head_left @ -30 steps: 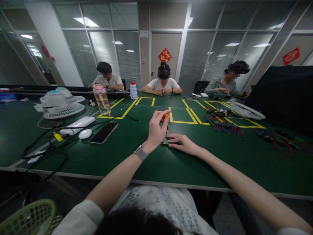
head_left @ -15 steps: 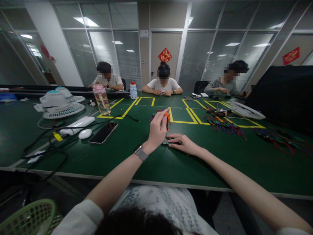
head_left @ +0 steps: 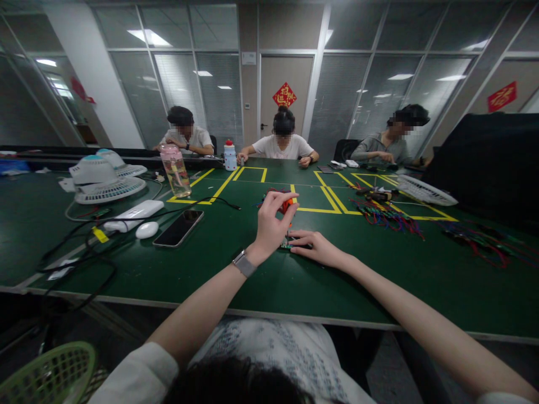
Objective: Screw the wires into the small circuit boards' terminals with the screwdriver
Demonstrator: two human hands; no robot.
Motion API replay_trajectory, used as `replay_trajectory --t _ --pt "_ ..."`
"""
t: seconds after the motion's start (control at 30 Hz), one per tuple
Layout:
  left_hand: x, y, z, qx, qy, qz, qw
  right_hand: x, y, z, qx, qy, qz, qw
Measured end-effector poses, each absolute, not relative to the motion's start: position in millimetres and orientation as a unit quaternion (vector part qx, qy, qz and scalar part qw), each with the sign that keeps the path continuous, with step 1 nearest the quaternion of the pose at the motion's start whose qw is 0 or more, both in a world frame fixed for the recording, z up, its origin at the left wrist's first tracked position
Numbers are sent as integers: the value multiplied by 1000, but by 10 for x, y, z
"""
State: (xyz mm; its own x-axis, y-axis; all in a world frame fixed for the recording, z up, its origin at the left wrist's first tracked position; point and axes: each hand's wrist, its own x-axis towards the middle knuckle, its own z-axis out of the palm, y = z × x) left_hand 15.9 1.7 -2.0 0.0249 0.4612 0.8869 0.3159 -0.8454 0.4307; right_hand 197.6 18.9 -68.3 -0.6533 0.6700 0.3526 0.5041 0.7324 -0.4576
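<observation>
My left hand (head_left: 273, 222) is raised over the green table (head_left: 252, 269), fingers closed round the orange handle of a small screwdriver (head_left: 287, 205) that stands upright, its tip down on a small green circuit board (head_left: 287, 246). My right hand (head_left: 316, 247) lies flat on the table just right of it, fingers pressing the board down. A watch with a grey band is on my left wrist (head_left: 243, 262).
A black phone (head_left: 178, 228), white mouse (head_left: 147, 229), white power strip (head_left: 133, 214), cables, two white fans (head_left: 103, 178) and a clear bottle (head_left: 176, 171) lie at left. Coloured wire bundles (head_left: 389, 217) lie at right. Three people sit along the far side.
My left fingers have shifted round the screwdriver handle, turning it, while the right hand stays put. The person opposite has spread their hands apart on the table.
</observation>
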Motion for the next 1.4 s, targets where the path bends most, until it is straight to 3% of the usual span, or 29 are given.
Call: replay_trajectory --t 1.4 --pt "154 -6 -5 700 276 658 36 1981 194 -699 -329 -895 153 258"
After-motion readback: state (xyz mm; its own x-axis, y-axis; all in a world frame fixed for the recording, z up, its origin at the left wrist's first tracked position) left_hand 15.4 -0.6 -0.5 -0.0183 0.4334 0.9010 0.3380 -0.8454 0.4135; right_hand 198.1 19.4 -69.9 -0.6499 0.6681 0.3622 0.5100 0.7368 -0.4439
